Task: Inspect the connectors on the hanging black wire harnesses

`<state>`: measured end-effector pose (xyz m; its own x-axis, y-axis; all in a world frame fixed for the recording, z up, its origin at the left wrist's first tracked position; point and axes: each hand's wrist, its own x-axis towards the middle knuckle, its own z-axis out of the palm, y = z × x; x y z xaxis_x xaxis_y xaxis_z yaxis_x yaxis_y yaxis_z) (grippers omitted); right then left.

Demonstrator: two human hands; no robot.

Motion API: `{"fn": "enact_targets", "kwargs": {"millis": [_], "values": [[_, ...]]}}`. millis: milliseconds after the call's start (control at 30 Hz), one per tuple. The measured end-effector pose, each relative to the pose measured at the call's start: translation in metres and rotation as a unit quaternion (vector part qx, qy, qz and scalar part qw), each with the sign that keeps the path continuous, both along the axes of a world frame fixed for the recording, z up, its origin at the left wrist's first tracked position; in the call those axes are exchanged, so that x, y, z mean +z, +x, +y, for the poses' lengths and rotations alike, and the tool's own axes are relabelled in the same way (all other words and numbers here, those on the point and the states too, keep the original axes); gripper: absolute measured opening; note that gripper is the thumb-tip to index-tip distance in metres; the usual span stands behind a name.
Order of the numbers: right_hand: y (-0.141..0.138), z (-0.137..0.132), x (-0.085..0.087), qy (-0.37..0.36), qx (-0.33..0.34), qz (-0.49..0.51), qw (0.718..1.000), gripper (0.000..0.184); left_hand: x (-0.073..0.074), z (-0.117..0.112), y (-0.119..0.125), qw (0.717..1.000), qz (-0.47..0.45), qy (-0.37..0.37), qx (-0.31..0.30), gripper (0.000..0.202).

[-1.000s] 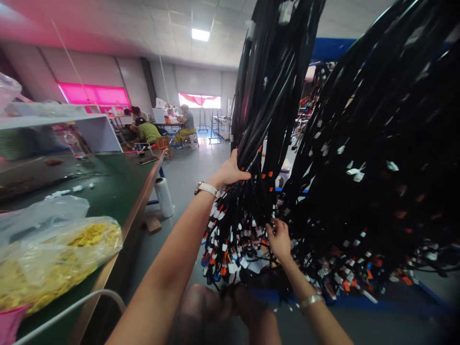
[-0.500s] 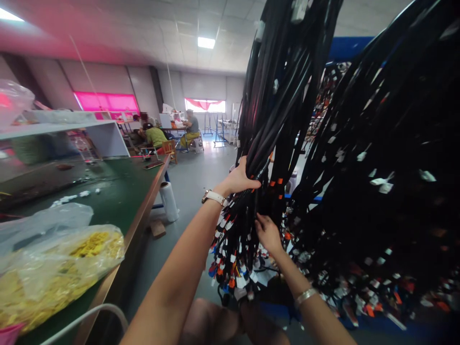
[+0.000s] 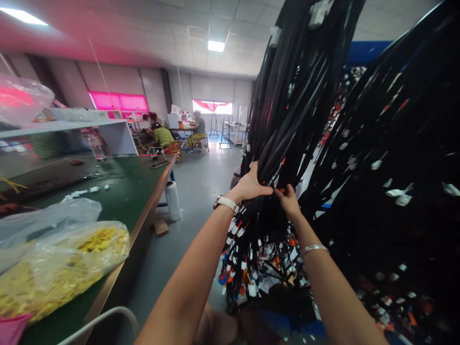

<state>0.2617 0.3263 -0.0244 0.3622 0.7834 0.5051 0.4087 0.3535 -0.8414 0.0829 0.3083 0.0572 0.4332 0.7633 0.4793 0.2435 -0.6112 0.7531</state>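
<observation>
The black cable bundle (image 3: pixel 287 120) hangs right in front of both hands, its tagged connectors (image 3: pixel 247 273) dangling below the wrists. The left hand (image 3: pixel 251 186) is curled tight around the strands. The right hand (image 3: pixel 289 202) sits just beside it, fingers bent into the cables; the fingertips are buried, so whether they pinch a strand I cannot tell.

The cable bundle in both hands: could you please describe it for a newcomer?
Right of the green workbench hang black cables. The cable bundle is the hank nearest that bench, tagged ends below. Alone among its neighbours, it is gripped by the left hand and right hand.
</observation>
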Motion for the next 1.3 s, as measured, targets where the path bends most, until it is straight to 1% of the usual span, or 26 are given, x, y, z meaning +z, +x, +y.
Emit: {"fn": "enact_targets", "kwargs": {"millis": [133, 200, 267, 300, 367, 433, 500, 567, 600, 633, 667, 700, 767, 800, 867, 967, 1033, 1100, 1167, 1233, 1300], "values": [[-0.003, -0.025, -0.017, 0.003, -0.049, -0.021, 0.999, 0.023, -0.003, 0.002, 0.004, 1.000, 0.004, 0.010, 0.026, 0.091], [-0.006, -0.045, -0.017, -0.001, -0.072, -0.040, 0.997, 0.020, -0.005, 0.002, 0.007, 0.999, 0.007, 0.016, 0.043, 0.094], [-0.010, -0.071, -0.010, -0.014, -0.089, -0.061, 0.994, 0.018, -0.006, 0.001, 0.009, 0.998, 0.011, 0.020, 0.058, 0.095], [-0.013, -0.087, -0.004, -0.034, -0.103, -0.085, 0.990, 0.017, -0.006, 0.000, 0.009, 0.998, 0.012, 0.021, 0.066, 0.096], [-0.017, -0.121, 0.011, -0.070, -0.107, -0.124, 0.984, 0.018, -0.006, -0.001, 0.010, 0.997, 0.014, 0.019, 0.077, 0.096], [-0.020, -0.151, 0.023, -0.076, -0.105, -0.134, 0.983, 0.022, -0.006, -0.003, 0.010, 0.996, 0.014, 0.018, 0.082, 0.097], [-0.018, -0.167, 0.025, -0.055, -0.077, -0.106, 0.990, 0.024, -0.006, -0.004, 0.010, 0.997, 0.011, 0.019, 0.079, 0.097], [-0.012, -0.166, 0.015, -0.031, -0.017, -0.028, 0.999, 0.024, -0.006, -0.004, 0.010, 0.997, 0.005, 0.021, 0.075, 0.096], [-0.009, -0.159, 0.005, -0.024, -0.007, 0.028, 0.999, 0.026, -0.006, -0.004, 0.010, 0.997, 0.004, 0.020, 0.076, 0.096], [-0.006, -0.151, -0.006, -0.034, 0.013, 0.073, 0.997, 0.028, -0.006, -0.004, 0.010, 0.996, 0.006, 0.019, 0.081, 0.096], [-0.004, -0.142, -0.019, -0.061, 0.051, 0.096, 0.992, 0.031, -0.006, -0.004, 0.011, 0.996, 0.012, 0.017, 0.090, 0.097], [-0.003, -0.132, -0.031, -0.075, 0.067, 0.101, 0.990, 0.034, -0.007, -0.004, 0.012, 0.995, 0.019, 0.013, 0.098, 0.099], [-0.004, -0.116, -0.053, -0.076, 0.064, 0.072, 0.992, 0.038, -0.007, -0.004, 0.014, 0.994, 0.034, 0.006, 0.108, 0.101], [-0.006, -0.110, -0.060, -0.074, 0.059, 0.064, 0.993, 0.039, -0.007, -0.004, 0.015, 0.993, 0.038, 0.004, 0.110, 0.102], [-0.009, -0.103, -0.067, -0.072, 0.046, 0.037, 0.996, 0.038, -0.006, -0.004, 0.016, 0.992, 0.042, 0.001, 0.115, 0.102], [-0.012, -0.108, -0.063, -0.079, 0.025, -0.006, 0.997, 0.031, -0.005, -0.004, 0.018, 0.991, 0.039, -0.002, 0.126, 0.101], [-0.013, -0.127, -0.054, -0.087, 0.011, -0.033, 0.996, 0.026, -0.004, -0.005, 0.018, 0.991, 0.032, -0.005, 0.126, 0.100], [-0.014, -0.157, -0.045, -0.104, -0.019, -0.075, 0.992, 0.022, -0.003, -0.004, 0.019, 0.991, 0.023, -0.006, 0.130, 0.099], [-0.015, -0.196, -0.035, -0.131, -0.038, -0.108, 0.985, 0.021, -0.004, -0.003, 0.019, 0.991, 0.014, -0.006, 0.134, 0.098], [-0.014, -0.231, -0.027, -0.136, -0.040, -0.095, 0.985, 0.020, -0.006, -0.002, 0.020, 0.991, 0.007, -0.003, 0.135, 0.098], [-0.009, -0.253, -0.023, -0.114, -0.046, -0.060, 0.991, 0.021, -0.008, 0.000, 0.021, 0.991, 0.009, 0.002, 0.137, 0.097]]}}
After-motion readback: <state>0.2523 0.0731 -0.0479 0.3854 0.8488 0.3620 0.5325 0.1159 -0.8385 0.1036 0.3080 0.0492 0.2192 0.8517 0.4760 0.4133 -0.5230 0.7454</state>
